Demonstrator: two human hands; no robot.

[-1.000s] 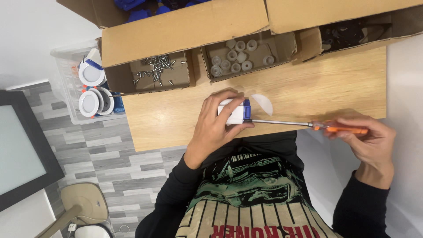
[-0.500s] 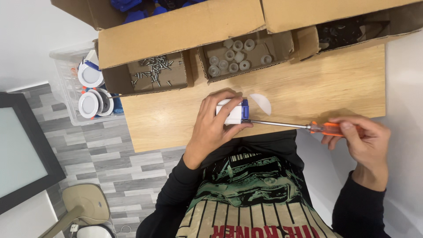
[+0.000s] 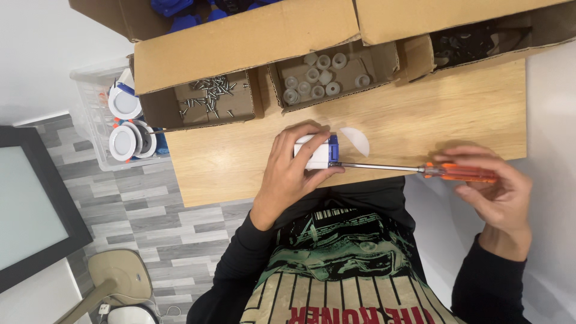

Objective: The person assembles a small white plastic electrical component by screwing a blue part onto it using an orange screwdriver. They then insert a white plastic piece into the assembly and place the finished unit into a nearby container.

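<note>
Risk: driver [image 3: 414, 170] tip can slip off the part [image 3: 317, 152] if the shaft tilts; the long shaft makes that easy, and the left thumb sits close by. Left hand [image 3: 292, 174] is wrapped round the white-and-blue part, pinning it at the bench [image 3: 240, 162] front edge. Right hand [image 3: 498, 192] is loosely curled on the orange handle, fingers half open, off the bench to the right.
</note>
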